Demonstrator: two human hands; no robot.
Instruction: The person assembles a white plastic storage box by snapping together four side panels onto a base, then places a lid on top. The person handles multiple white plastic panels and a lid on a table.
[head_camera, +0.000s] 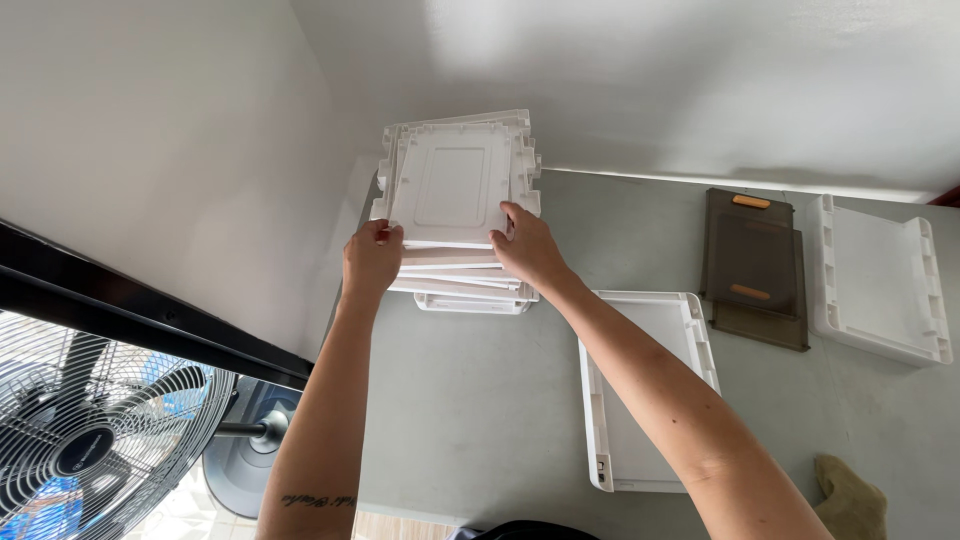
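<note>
Two hands are closing on a stack of white plastic panels at the table's far corner: left hand and right hand pinching the top panel's near edge; it looks light, stiff, smooth.

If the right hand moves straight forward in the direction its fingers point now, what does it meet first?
The right hand already touches the top white panel of the stack. Going on, it would slide over that panel, then probably meet the white wall behind; depth is unclear.
</note>
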